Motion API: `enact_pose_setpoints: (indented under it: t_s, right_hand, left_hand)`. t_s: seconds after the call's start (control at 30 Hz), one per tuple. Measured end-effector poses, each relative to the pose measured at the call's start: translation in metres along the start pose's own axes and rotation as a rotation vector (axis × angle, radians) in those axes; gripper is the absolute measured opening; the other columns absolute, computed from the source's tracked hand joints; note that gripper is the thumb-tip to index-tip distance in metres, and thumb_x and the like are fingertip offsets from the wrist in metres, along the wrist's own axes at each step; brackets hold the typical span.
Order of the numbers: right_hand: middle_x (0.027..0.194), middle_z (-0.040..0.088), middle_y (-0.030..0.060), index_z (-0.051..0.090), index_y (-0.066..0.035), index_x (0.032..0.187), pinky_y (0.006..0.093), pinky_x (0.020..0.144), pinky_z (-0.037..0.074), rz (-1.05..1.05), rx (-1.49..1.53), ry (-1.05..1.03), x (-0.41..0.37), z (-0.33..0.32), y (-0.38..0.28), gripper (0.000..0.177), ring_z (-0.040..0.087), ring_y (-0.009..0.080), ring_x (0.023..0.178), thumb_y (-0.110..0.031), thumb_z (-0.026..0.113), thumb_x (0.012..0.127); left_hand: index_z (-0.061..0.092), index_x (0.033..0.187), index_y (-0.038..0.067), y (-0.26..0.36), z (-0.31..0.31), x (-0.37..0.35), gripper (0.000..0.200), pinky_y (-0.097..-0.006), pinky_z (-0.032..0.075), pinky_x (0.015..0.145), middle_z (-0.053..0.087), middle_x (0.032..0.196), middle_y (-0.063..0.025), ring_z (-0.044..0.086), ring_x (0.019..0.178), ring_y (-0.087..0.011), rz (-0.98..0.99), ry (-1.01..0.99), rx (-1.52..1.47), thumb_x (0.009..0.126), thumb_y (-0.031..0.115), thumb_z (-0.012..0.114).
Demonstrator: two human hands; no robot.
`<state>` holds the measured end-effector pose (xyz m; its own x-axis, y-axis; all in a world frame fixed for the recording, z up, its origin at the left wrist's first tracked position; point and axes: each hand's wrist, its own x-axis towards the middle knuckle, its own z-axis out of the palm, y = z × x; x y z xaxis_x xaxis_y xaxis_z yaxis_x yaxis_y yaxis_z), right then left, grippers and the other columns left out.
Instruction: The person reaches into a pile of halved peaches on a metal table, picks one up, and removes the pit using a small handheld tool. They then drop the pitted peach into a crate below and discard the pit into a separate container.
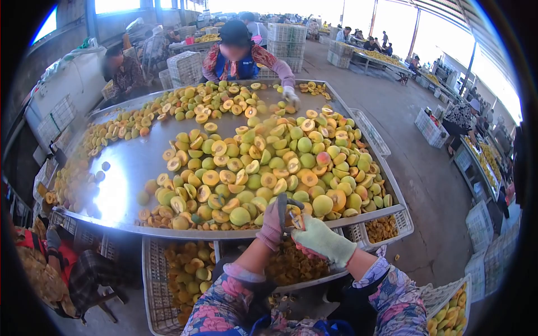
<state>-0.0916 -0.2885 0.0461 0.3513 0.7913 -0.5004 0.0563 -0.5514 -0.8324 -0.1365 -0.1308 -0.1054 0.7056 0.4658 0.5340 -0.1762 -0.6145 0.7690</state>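
My left hand point(273, 223), in a mauve glove with dark fingertips, is closed at the near edge of a metal table point(126, 187). Close beside it, my right hand point(325, 242) wears a pale green glove, its fingers closed too. A small orange piece point(297, 222) shows between the two hands, at the right fingertips; its kind is too small to tell. What the left fingers hold is hidden. Just beyond both hands lies a broad heap of halved yellow-green peaches point(269, 180), many cut side up with the pit showing.
Below the table edge stand a crate of peach halves point(147, 280) and a bin of orange-brown scraps point(297, 263). Across the table a person point(238, 59) reaches a gloved hand point(291, 96) into fruit. Another person sits lower left. A fruit-filled crate point(448, 313) stands lower right.
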Motion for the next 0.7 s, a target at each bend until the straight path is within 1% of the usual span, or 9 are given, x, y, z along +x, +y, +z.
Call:
enact_pose_setpoints:
  t_s: [0.07,0.13,0.2,0.27,0.33,0.4,0.47,0.6,0.7]
  right_hand:
    - [0.071,0.061,0.0138,0.044,0.001,0.109,0.0346,0.048,0.049,0.023,0.004,-0.009,0.001,-0.002,0.003,0.03,0.062,0.0211,0.055,-0.019,0.056,0.09]
    - [0.071,0.06,0.0105,0.044,0.0,0.108,0.0319,0.046,0.048,0.047,0.008,-0.018,0.013,-0.006,0.022,0.028,0.06,0.0165,0.054,-0.019,0.055,0.091]
    - [0.071,0.059,0.0084,0.045,-0.002,0.106,0.0301,0.045,0.048,-0.51,-0.617,0.107,0.031,-0.005,0.058,0.025,0.057,0.0141,0.052,-0.02,0.055,0.092]
    - [0.071,0.058,0.0077,0.045,-0.003,0.105,0.0293,0.045,0.048,-0.45,-0.536,0.11,0.031,-0.003,0.059,0.023,0.057,0.0135,0.051,-0.02,0.055,0.092]
    - [0.071,0.058,0.007,0.045,-0.003,0.104,0.0285,0.045,0.048,-0.393,-0.464,0.104,0.022,-0.002,0.045,0.022,0.056,0.013,0.051,-0.019,0.054,0.092]
    - [0.07,0.059,0.008,0.044,-0.002,0.103,0.0296,0.044,0.048,0.021,-0.068,-0.073,0.001,-0.004,0.007,0.023,0.057,0.0144,0.051,-0.017,0.055,0.091]
    - [0.071,0.059,0.0078,0.044,-0.002,0.104,0.0295,0.044,0.048,0.053,-0.074,-0.108,0.004,-0.008,0.004,0.023,0.057,0.0141,0.051,-0.017,0.055,0.091]
    - [0.071,0.058,0.0069,0.045,-0.003,0.101,0.0284,0.043,0.048,-0.032,-0.174,-0.052,0.001,-0.005,0.01,0.021,0.056,0.0122,0.051,-0.017,0.056,0.09]
    - [0.07,0.057,0.0061,0.048,-0.003,0.096,0.0272,0.043,0.047,-0.024,-0.075,-0.05,-0.003,-0.002,0.007,0.018,0.054,0.012,0.05,-0.017,0.056,0.089]
  left_hand:
    - [0.063,0.104,0.001,0.035,-0.013,0.008,0.034,-0.0347,0.053,0.08,0.072,0.093,-0.0104,0.068,0.084,-0.0216,-0.3,-0.104,-0.658,0.095,0.034,0.058]
    - [0.065,0.1,0.001,0.029,-0.01,0.009,0.037,-0.034,0.053,0.08,0.073,0.094,-0.0099,0.068,0.084,-0.0202,-0.212,-0.123,-0.49,0.099,0.035,0.05]
    - [0.067,0.096,0.001,0.026,-0.01,0.008,0.043,-0.0333,0.053,0.081,0.073,0.095,-0.0093,0.068,0.084,-0.0187,-0.127,-0.144,-0.32,0.103,0.036,0.043]
    - [0.068,0.097,0.001,0.031,-0.014,0.009,0.049,-0.0329,0.053,0.081,0.073,0.094,-0.0107,0.068,0.083,-0.0201,-0.13,-0.2,-0.087,0.104,0.038,0.038]
    - [0.068,0.096,0.001,0.042,-0.018,0.011,0.049,-0.0327,0.053,0.08,0.073,0.094,-0.0108,0.068,0.083,-0.02,-0.234,-0.199,-0.195,0.104,0.038,0.037]
    - [0.068,0.096,0.001,0.048,-0.019,0.013,0.05,-0.0324,0.053,0.08,0.074,0.094,-0.0109,0.068,0.083,-0.0199,-0.334,-0.197,-0.301,0.104,0.039,0.037]
    - [0.068,0.095,0.0,0.048,-0.016,0.015,0.052,-0.0326,0.053,0.08,0.073,0.093,-0.0115,0.068,0.083,-0.0203,-0.619,-0.171,-0.529,0.105,0.039,0.035]
    - [0.069,0.093,-0.001,0.037,-0.009,0.012,0.056,-0.0321,0.053,0.08,0.073,0.091,-0.0132,0.068,0.083,-0.0206,-0.61,-0.133,-0.613,0.104,0.043,0.036]
    - [0.068,0.093,-0.002,0.035,-0.009,0.012,0.059,-0.0324,0.054,0.08,0.072,0.09,-0.0149,0.068,0.082,-0.0212,-0.546,-0.108,-0.637,0.103,0.048,0.038]
